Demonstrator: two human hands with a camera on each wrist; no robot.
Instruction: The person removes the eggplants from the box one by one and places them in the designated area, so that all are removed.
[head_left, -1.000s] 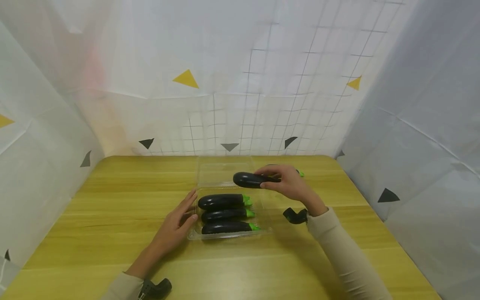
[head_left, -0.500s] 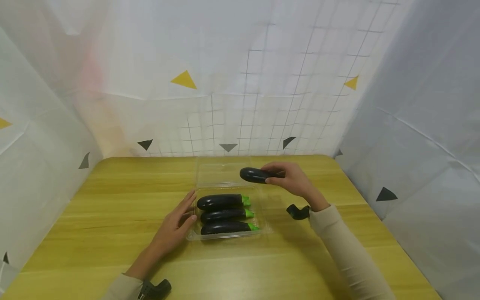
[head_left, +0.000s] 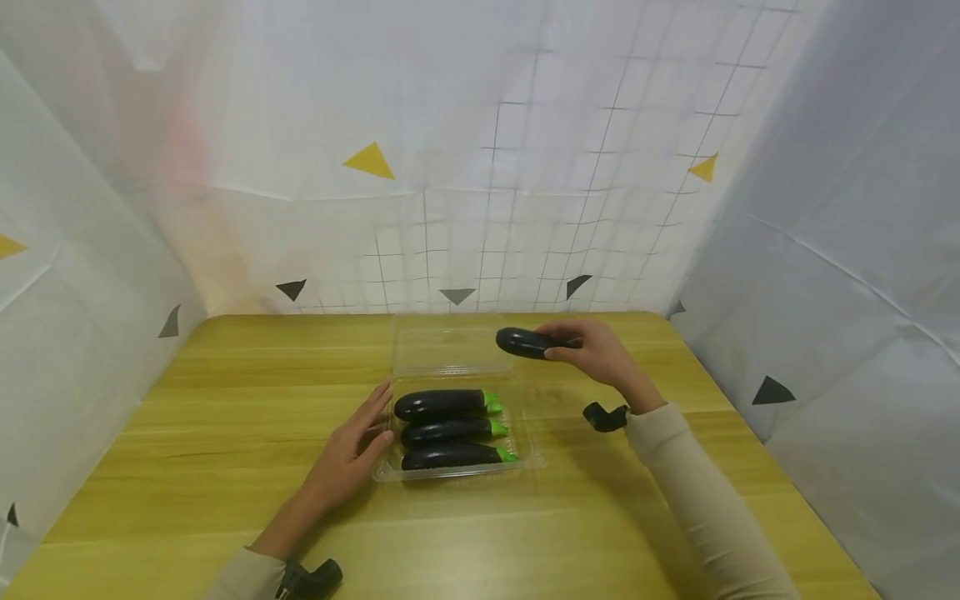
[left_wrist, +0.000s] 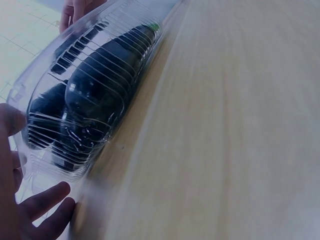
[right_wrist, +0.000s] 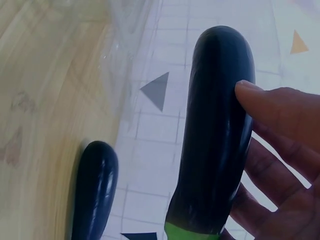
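Observation:
My right hand (head_left: 600, 354) holds a dark purple eggplant (head_left: 525, 342) above the table, right of the container's raised lid. In the right wrist view this eggplant (right_wrist: 212, 135) has its green cap at the bottom, thumb on one side and fingers behind. A second eggplant (right_wrist: 95, 190) lies on the table there; the right hand hides it in the head view. Three eggplants (head_left: 442, 404) lie side by side in a clear plastic container (head_left: 525, 442), green caps to the right. My left hand (head_left: 348, 450) rests at its left side, fingers (left_wrist: 47, 200) extended along the wall.
The container's hinged clear lid (head_left: 450, 346) lies open toward the back. Wood-grain table (head_left: 225, 433) surrounds the container. White sheets (head_left: 465, 167) with grid lines and coloured triangles stand at the back and both sides.
My right hand has moved right and slightly back, taking the eggplant away from above the lid. The left hand and the container stay where they were.

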